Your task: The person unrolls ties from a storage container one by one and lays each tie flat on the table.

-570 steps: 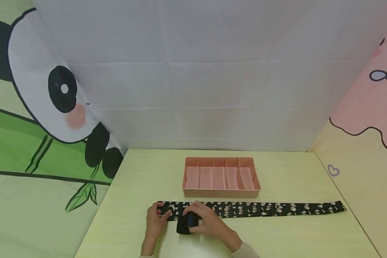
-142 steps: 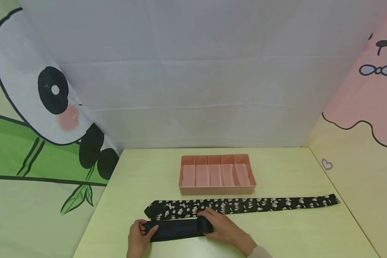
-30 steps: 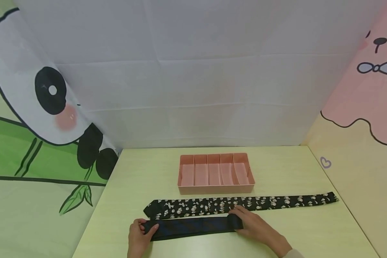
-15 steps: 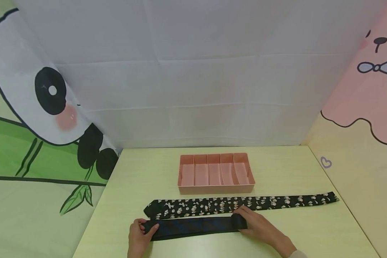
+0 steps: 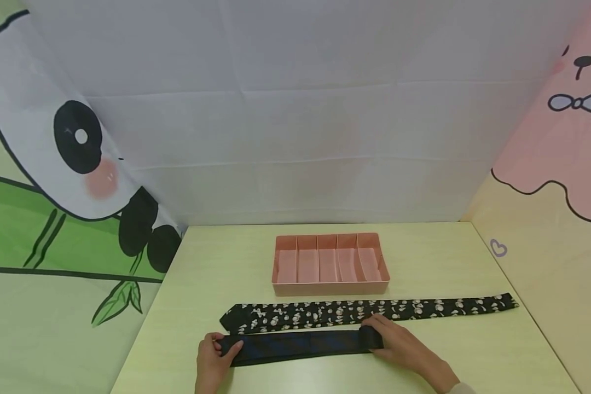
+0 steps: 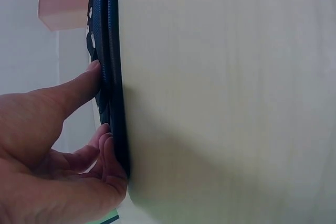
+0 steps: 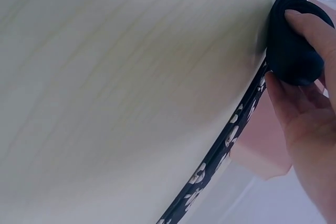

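A dark blue necktie (image 5: pixel 295 346) lies stretched left to right near the front of the table, its right end still wound into a roll. My left hand (image 5: pixel 212 361) holds the flat left end, thumb on top and fingers at the far edge; in the left wrist view the thumb and curled fingertips meet the tie's layered edge. Around the roll (image 7: pixel 296 51) curl the thumb and fingers of my right hand (image 5: pixel 399 345). Just behind lies a black necktie with a white floral pattern (image 5: pixel 320 314), fully flat, its pointed wide end on the left.
A pink tray (image 5: pixel 331 288) with several long compartments stands behind the ties on the pale wooden table (image 5: pixel 216 262). A white cloth backdrop (image 5: pixel 315 137) rises at the back, with cartoon-printed panels on both sides.
My right hand has moved right with the roll, and the flat stretch of blue tie has lengthened. Earlier, the roll sat near my left hand, which was on the patterned tie's left end.
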A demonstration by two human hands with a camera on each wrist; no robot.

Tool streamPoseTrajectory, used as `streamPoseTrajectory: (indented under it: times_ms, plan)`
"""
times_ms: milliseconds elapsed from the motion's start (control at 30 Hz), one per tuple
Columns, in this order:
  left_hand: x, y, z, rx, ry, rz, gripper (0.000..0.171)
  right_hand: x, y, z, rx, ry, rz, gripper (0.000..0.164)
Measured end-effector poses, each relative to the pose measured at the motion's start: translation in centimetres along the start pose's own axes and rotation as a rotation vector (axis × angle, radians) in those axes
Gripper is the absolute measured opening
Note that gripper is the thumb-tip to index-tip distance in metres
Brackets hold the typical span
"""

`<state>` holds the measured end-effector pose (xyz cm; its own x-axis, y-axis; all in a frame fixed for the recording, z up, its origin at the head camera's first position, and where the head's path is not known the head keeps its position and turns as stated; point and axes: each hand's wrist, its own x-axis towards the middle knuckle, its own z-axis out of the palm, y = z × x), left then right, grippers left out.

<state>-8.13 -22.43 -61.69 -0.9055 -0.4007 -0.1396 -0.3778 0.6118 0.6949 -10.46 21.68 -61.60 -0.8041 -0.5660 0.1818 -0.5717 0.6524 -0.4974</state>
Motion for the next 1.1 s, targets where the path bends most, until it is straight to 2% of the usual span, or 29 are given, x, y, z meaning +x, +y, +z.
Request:
streamPoseTrajectory:
  times_ms: [333, 700, 867, 1100]
  plan:
    - [-0.1, 0.1, 0.1, 0.002, 0.002, -0.012, 0.053, -0.5, 0.4, -0.5, -0.025, 0.024, -0.027, 0.057]
    - [0.0, -0.2, -0.1, -0.011, -0.006, 0.011, 0.052, -0.8, 0.6, -1.4, -0.017, -0.019, 0.008, 0.055]
    - [0.0, -0.1, -0.1, -0.008, -0.010, 0.008, 0.052, -1.1, 0.7, -1.7, -0.032, -0.028, 0.022, 0.055]
    - [0.0, 0.0, 0.0, -0.009, -0.019, -0.018, 0.053, -1.5, 1.4, -1.9, -0.028, -0.021, -0.001, 0.056]
